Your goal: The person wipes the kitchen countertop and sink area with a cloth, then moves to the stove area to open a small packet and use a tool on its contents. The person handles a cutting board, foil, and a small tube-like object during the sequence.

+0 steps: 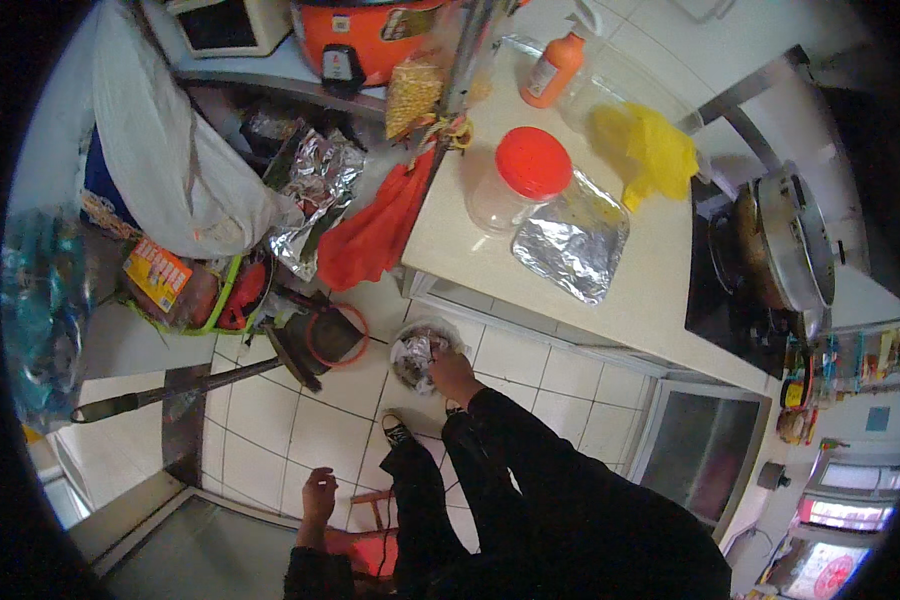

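My right hand (451,373) reaches down into a small round trash bin (429,320) on the tiled floor, touching crumpled foil and pale wrapping (412,361) inside it. Its fingertips are partly lost in the bin, so whether they grip anything cannot be told. Low in the picture, my left hand (320,491) hangs with loosely bent fingers, near a red stool (367,553). On the countertop above the bin lies a sheet of aluminium foil (570,244), beside a clear plastic jar with a red lid (534,163).
A long-handled tool (187,388) leans left of the bin. A green-rimmed basket (217,315) and a red cloth (375,229) are at the upper left. The counter also holds a yellow cloth (656,154) and an orange bottle (553,71); a metal pan (784,240) sits on the stove.
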Demonstrator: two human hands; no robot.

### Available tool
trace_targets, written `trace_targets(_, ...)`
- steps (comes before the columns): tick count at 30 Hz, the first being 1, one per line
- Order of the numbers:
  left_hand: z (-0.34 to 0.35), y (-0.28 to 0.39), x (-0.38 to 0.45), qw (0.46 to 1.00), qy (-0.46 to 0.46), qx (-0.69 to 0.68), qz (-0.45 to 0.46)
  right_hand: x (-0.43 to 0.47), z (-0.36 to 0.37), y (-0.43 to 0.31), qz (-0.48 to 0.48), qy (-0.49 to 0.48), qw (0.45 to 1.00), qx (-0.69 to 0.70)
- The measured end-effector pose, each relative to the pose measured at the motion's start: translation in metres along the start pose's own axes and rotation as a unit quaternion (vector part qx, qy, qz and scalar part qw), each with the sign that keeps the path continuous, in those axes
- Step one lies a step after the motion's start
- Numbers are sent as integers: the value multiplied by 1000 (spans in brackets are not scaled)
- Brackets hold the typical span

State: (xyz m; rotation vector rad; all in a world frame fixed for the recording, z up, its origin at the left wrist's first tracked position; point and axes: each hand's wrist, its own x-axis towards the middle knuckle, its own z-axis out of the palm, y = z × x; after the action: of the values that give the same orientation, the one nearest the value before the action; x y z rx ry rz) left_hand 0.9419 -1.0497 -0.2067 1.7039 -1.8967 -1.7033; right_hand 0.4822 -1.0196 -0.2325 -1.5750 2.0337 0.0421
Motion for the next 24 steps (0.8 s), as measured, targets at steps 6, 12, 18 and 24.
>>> trace_targets(6,-24,7,-48,947,-56,262,177,-41,-24,-6,10,14,1000,-7)
trace_targets(12,-37,82,-82,962,-78,231,124,-124,-110,25,-44,-158,978,126)
trace_targets(18,-19,187,-51,953,-114,237,151,-225,-194,69,-4,47,977,209)
trace_targets(24,24,269,-7,892,-235,247,296,-377,-217,92,107,194,921,320)
